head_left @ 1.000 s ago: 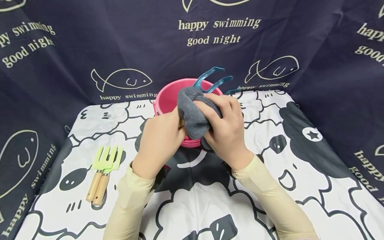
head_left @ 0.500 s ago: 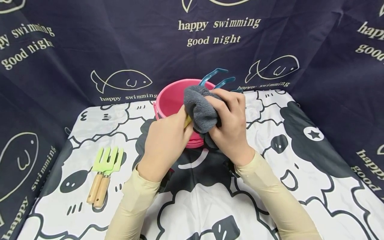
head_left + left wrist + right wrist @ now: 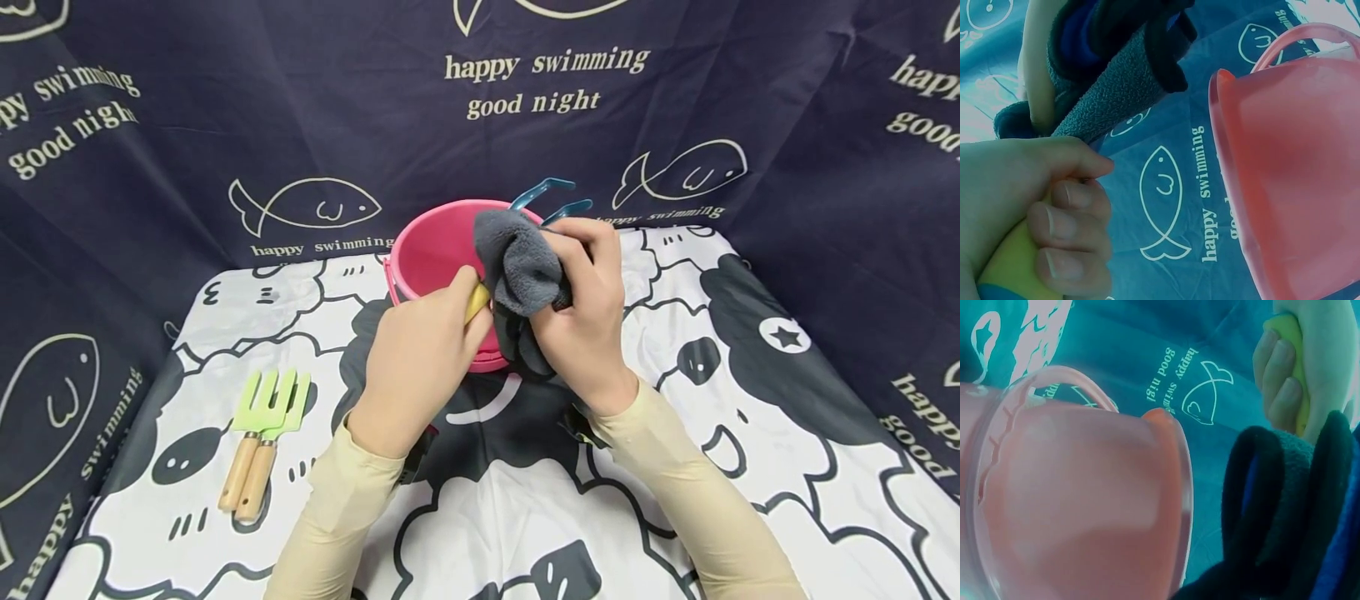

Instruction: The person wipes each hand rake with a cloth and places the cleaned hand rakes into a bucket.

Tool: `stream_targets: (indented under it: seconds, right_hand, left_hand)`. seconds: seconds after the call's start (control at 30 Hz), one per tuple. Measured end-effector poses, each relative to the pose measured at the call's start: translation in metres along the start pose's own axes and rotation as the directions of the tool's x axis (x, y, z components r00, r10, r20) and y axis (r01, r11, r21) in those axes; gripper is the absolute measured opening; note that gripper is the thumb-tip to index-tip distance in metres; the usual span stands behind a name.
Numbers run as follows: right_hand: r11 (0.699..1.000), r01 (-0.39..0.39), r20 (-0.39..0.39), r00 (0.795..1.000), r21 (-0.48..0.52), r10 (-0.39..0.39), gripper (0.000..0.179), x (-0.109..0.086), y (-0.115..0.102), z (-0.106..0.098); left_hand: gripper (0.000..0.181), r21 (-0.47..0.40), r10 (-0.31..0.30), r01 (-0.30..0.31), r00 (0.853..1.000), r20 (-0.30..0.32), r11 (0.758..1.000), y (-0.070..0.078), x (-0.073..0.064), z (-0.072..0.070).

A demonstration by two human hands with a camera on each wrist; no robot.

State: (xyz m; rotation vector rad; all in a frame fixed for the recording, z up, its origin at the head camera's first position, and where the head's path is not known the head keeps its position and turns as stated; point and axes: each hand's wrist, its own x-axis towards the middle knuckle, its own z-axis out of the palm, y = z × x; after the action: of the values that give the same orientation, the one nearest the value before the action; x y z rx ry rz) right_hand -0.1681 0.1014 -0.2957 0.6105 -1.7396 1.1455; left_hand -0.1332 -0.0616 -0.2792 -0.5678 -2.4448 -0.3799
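My left hand [image 3: 412,354] grips the yellow handle [image 3: 477,302] of a hand rake in front of the pink bucket [image 3: 423,250]. Blue tines [image 3: 542,193] of this rake stick out beyond a dark grey cloth [image 3: 517,262]. Bunched around the tool, the cloth is held by my right hand [image 3: 588,325], which hides the part underneath. In the left wrist view, curled fingers [image 3: 1063,225] wrap the yellow handle [image 3: 1019,259], whose end is blue. The right wrist view shows folds of the cloth [image 3: 1294,494] close to that handle [image 3: 1294,362].
Two light green garden forks [image 3: 270,400] with wooden handles lie together at the left of the sheep-print cloth [image 3: 480,517]. Dark blue fabric walls [image 3: 315,100] with fish drawings enclose the back and sides. The bucket stands near the back wall.
Both hands have shifted slightly right with the rake and cloth. More of the yellow handle shows beside my left hand, and less of the blue tines is visible past the cloth.
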Motion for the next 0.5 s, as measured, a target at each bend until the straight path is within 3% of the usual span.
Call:
stream_targets:
  seconds: [0.5]
  right_hand:
    - [0.998, -0.05, -0.038, 0.998, -0.032, 0.049, 0.016, 0.0021, -0.0015, -0.0012]
  left_hand:
    - [0.016, -0.003, -0.001, 0.001, 1.0, 0.016, 1.0, 0.001, -0.0008, 0.003]
